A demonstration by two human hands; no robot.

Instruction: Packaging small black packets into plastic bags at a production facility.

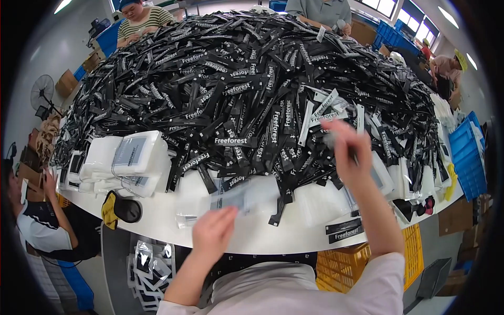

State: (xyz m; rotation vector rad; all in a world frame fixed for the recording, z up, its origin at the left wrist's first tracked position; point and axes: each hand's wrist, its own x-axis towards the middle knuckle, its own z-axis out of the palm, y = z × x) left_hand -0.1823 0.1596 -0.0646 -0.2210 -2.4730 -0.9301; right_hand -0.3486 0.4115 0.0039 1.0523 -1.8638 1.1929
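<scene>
A large heap of black printed sachets covers most of the white table. My left hand pinches the lower edge of a clear plastic bag, blurred by motion, above the near table edge. Over the right part of the heap is my right hand, beside several white sachets; it is blurred, and I cannot tell whether its fingers hold anything. Flat plastic bags lie between my hands. Two black sachets rest near the front edge.
Bundled plastic bags and a black and yellow item lie at left. Yellow crates stand below the table, a blue crate at right. Filled bags lie in a bin at lower left. Several people are around the table and beyond.
</scene>
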